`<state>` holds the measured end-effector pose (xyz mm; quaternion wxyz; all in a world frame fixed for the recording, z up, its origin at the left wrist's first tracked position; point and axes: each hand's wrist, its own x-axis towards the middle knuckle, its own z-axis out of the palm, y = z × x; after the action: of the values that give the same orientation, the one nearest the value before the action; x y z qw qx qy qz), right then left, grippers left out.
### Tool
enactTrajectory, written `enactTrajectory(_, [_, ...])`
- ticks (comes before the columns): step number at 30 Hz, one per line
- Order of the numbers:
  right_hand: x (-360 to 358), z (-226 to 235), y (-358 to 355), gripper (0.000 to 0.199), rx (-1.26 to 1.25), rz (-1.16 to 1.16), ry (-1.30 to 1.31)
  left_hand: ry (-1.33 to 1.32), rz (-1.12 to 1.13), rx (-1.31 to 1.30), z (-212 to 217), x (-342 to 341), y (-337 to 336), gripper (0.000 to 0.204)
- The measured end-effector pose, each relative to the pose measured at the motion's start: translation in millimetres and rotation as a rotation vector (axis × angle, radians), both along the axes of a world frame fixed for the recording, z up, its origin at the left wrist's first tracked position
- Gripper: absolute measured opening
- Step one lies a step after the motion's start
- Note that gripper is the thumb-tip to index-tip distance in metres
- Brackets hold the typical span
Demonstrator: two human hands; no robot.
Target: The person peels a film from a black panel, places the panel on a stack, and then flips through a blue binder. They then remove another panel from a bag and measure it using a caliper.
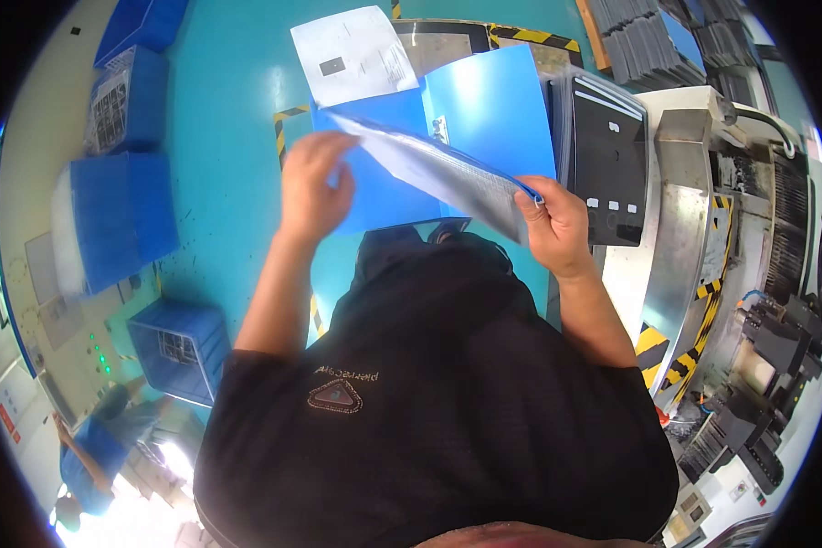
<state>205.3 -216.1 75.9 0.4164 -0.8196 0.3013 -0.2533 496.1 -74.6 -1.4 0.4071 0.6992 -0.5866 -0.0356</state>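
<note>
A thin, clear document pouch (447, 178) with a blue edge is held tilted in front of me. My right hand (557, 228) pinches its right end, beside a small metal piece on the blue edge. At the pouch's left end is my left hand (315, 187), slightly blurred, with fingers bent toward the lower edge and thumb apart. Below lies an open blue folder (498, 100) with a metal clip (440, 130) at its spine, partly covered by the pouch. A white printed sheet (354, 57) rests over the folder's upper left part.
To the right stand dark panels (603, 155) stacked upright, beside machinery (749, 365) with striped tape. Blue crates (178, 352) line the left side on the floor. Another person (96, 452) is at the lower left. More grey stacked sheets (648, 50) are at the upper right.
</note>
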Motion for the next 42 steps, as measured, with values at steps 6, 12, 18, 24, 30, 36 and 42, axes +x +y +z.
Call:
enactTrajectory(6, [8.3, 3.3, 1.3, 0.014, -0.056, 0.048, -0.005, -0.035, -0.201, -0.025, 29.0, -36.0, -31.6, 0.051])
enactTrajectory(12, [7.9, -5.4, 5.5, 0.015, -0.104, 0.055, -0.022, -0.019, -0.259, -0.106, 22.1, -35.2, -46.2, 0.029])
enactTrajectory(18, [8.7, -18.6, 8.1, 0.018, 0.016, -0.218, -0.103, 0.122, -0.526, -0.073, 33.1, -31.9, -42.3, 0.015])
enactTrajectory(24, [7.6, -18.6, 1.7, 0.024, -0.109, -0.119, -0.084, 0.175, -0.254, 0.274, 38.6, -48.8, -50.8, 0.028])
enactTrajectory(30, [4.6, -23.9, 3.3, 0.024, 0.025, -0.023, -0.065, -0.129, -0.503, 0.189, 42.6, -40.1, -78.0, 0.017])
enactTrajectory(36, [-17.2, -30.2, -14.5, 0.026, -0.019, -0.087, 0.147, 0.232, -0.441, 0.233, 41.1, 6.8, -67.1, 0.008])
enactTrajectory(42, [-23.2, -45.2, -26.5, 0.031, 0.08, -0.049, 0.013, 0.642, -0.315, 0.037, 19.2, 31.6, -66.9, 0.006])
